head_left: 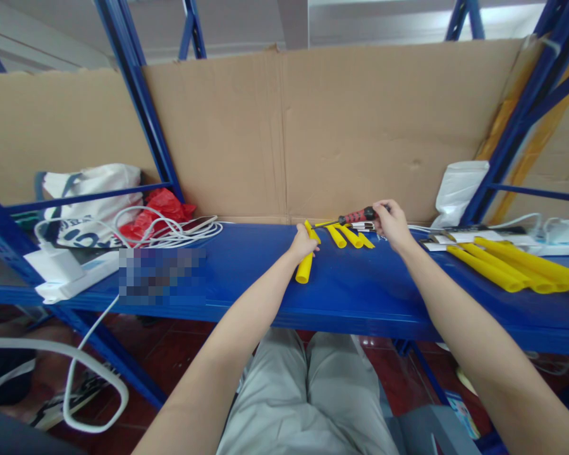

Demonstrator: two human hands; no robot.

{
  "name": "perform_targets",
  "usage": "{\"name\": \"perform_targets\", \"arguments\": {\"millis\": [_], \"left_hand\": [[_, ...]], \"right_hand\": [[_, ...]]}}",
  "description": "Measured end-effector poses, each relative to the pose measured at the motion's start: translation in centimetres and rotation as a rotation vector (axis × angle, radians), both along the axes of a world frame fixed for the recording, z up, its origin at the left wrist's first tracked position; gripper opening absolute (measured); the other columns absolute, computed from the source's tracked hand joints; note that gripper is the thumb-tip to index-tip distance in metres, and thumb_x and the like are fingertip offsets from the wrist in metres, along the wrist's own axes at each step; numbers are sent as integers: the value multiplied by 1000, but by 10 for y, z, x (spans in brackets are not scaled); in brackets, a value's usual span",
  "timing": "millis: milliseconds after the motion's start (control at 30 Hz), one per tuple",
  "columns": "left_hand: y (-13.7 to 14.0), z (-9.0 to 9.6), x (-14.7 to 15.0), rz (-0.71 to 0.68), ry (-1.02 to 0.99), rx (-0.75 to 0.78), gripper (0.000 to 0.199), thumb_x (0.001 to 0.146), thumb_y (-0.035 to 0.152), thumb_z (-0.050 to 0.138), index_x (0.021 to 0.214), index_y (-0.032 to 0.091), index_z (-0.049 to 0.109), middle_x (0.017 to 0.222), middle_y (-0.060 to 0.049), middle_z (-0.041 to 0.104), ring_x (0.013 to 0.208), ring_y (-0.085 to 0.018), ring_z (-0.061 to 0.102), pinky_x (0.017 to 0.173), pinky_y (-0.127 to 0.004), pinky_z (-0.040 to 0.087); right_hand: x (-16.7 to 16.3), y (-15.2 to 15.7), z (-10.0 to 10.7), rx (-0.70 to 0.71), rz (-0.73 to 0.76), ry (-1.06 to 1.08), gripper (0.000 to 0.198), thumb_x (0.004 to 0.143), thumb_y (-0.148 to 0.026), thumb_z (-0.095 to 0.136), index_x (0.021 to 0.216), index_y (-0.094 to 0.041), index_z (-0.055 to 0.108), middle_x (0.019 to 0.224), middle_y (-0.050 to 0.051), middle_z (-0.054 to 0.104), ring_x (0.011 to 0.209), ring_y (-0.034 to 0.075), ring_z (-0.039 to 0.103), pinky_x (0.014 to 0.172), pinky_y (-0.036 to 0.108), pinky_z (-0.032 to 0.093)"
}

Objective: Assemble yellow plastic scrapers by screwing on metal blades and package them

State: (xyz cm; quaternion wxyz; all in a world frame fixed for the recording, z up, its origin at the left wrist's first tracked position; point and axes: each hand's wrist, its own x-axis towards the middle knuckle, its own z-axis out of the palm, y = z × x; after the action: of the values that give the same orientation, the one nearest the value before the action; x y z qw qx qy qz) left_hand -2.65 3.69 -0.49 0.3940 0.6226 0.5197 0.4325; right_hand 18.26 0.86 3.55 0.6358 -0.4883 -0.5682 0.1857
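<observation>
My left hand [305,241] is closed around a yellow tube [304,268], whose round open end points toward me over the blue shelf. In my right hand [391,222] is a screwdriver [357,217] with a red and black handle, gripped at the handle's end. Its thin shaft points left, to the upper part of the tube; whether the tip touches or enters it I cannot tell. Between my hands, behind the shaft, lie several short yellow pieces [352,236]. Some small white and dark items behind the screwdriver are too small to name.
Several longer yellow tubes [516,265] lie at the right. On the left are a white power strip [80,278], coiled white cables [184,234], a red plastic bag [159,212] and a white cloth bag [95,202]. Cardboard [360,126] stands along the back. A white pouch [459,189] leans at the right.
</observation>
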Motion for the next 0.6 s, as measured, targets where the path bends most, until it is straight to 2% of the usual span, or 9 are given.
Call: {"name": "perform_targets", "arguments": {"millis": [100,267,433,600], "left_hand": [[-1,1,0,1,2,4,41,78,-2,53,98,22,27,87,1,53,51,-5,57,44,-16,44],[0,0,0,-4,14,5,39,79,-2,50,97,22,26,85,2,52,50,-5,56,42,-15,43],[0,0,0,0,33,8,39,79,-2,50,99,21,26,85,1,53,50,-6,56,44,-16,44],[-1,2,0,9,33,-2,39,79,-2,50,100,20,26,85,1,54,50,-6,57,45,-18,45]], "right_hand": [[-2,-2,1,-18,13,12,38,74,-59,58,84,-26,45,43,-8,37,34,12,35,36,26,26],[-2,-5,0,-11,68,53,42,73,-63,59,80,-24,44,42,-8,34,34,10,34,36,24,24],[-4,-7,2,-29,89,120,35,72,-51,65,81,-25,45,41,-9,35,33,9,32,33,21,21],[-3,-5,0,44,76,46,41,73,-61,61,79,-24,46,44,-6,40,37,11,38,35,23,25]]}}
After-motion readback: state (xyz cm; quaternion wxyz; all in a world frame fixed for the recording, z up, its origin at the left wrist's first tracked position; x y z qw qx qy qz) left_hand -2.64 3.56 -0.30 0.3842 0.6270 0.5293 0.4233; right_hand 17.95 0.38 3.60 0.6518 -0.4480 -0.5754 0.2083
